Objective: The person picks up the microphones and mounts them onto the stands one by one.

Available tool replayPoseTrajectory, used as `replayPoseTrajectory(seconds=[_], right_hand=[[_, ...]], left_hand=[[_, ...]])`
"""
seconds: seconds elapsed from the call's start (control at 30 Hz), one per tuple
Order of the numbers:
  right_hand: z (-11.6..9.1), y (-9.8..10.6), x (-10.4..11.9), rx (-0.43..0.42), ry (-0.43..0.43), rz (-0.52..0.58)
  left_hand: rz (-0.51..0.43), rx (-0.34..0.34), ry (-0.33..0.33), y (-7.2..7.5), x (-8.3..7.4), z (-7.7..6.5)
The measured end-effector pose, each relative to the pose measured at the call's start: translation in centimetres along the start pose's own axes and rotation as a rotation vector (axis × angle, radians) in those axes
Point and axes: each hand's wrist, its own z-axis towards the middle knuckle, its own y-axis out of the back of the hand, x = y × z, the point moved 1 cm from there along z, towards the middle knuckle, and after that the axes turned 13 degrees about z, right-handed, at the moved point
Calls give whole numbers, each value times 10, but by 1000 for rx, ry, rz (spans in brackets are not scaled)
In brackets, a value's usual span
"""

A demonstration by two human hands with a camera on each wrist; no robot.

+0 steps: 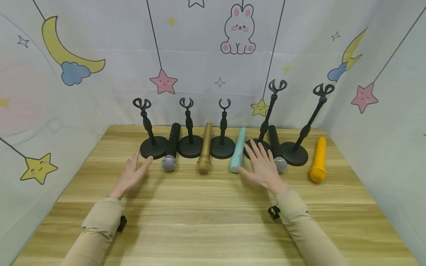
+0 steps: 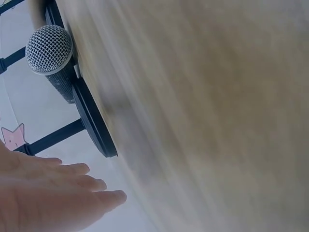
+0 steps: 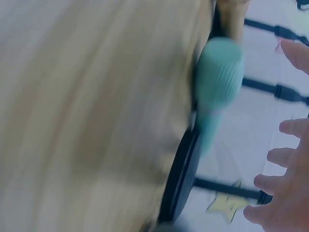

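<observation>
Currently, left hand [image 1: 130, 176] hovering near leftmost black stand [image 1: 147, 123], fingers straight, thumb wide apart. Right hand [image 1: 265, 168] hovering with fingers spread wide before fourth stand [image 1: 264, 129], thumb tip overlapping turquoise microphone [image 1: 239, 152] in head view; pictures not showing whether touching. Turquoise microphone lying between third stand [image 1: 223, 123] and fourth. Black microphone [image 1: 172, 144] and gold microphone [image 1: 206, 145] lying farther left, between stands; orange microphone [image 1: 319, 161] lying on wooden table [image 1: 213, 225], right of fifth stand [image 1: 304, 131].

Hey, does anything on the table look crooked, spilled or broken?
Nothing looks spilled or broken. The two rightmost stands appear to lean right in the head view, though camera angle may explain it.
</observation>
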Motion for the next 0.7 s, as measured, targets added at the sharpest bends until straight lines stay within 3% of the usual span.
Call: replayPoseTrajectory(seconds=[0.43, 0.7], right_hand=[[38, -32, 71, 67, 134, 20], [51, -50, 105, 113, 184, 24]], left_hand=[[-226, 112, 78, 6, 2, 2], [-300, 117, 58, 11, 1, 5]])
